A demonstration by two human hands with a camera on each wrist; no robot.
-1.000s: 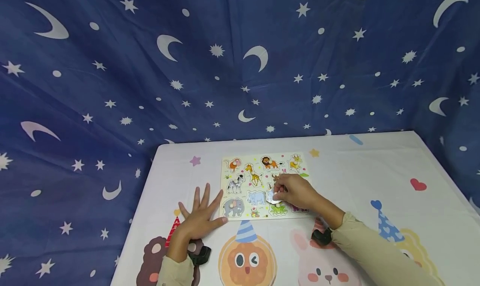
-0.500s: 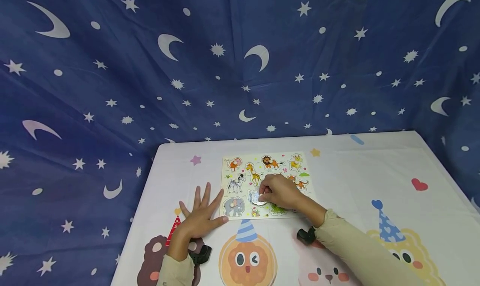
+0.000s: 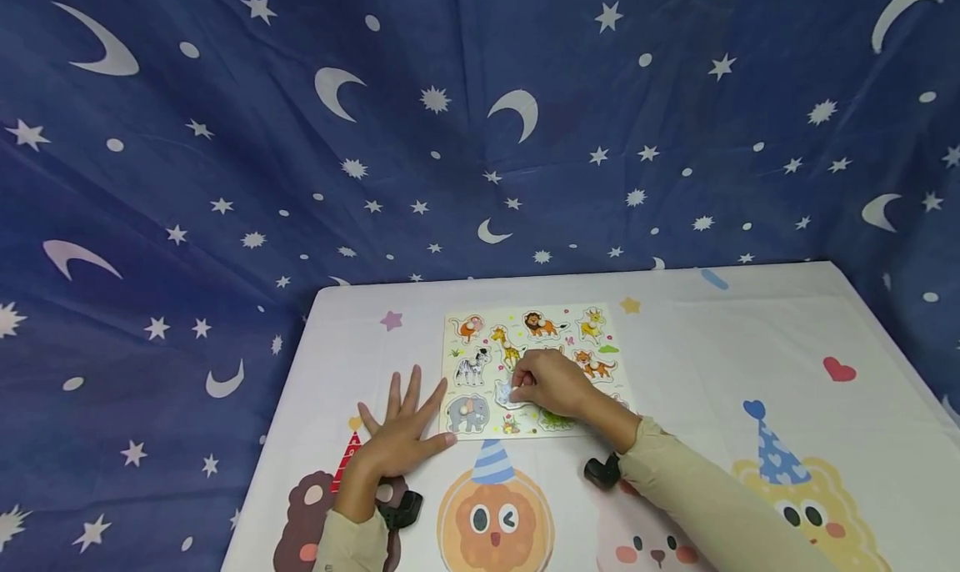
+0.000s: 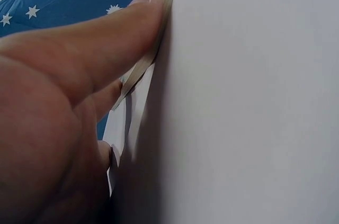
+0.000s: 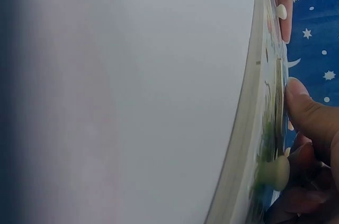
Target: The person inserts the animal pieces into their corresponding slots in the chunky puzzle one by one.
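A wooden animal puzzle board [image 3: 459,365] lies on the white printed tablecloth [image 3: 697,347]. My right hand [image 3: 521,382] hovers over the board's middle and pinches a pale blue animal piece [image 3: 507,398] just above its slot. To the left of the board, my left hand [image 3: 399,429] lies flat with fingers spread, its thumb against the board's lower left edge. In the left wrist view a finger [image 4: 106,38] presses on the board's rim [image 4: 151,49]. The right wrist view shows the board edge [image 5: 246,128], a green peg [image 5: 274,172] and my thumb [image 5: 312,118].
Zebra [image 3: 471,366], elephant [image 3: 467,413], lion [image 3: 540,325] and tiger [image 3: 592,363] pieces sit in the board. A dark blue star-and-moon curtain [image 3: 225,180] hangs behind and left of the table. Printed cartoon animals cover the near cloth.
My right hand has moved left across the board with the pale blue piece, uncovering the tiger. The left hand has stayed flat in place.
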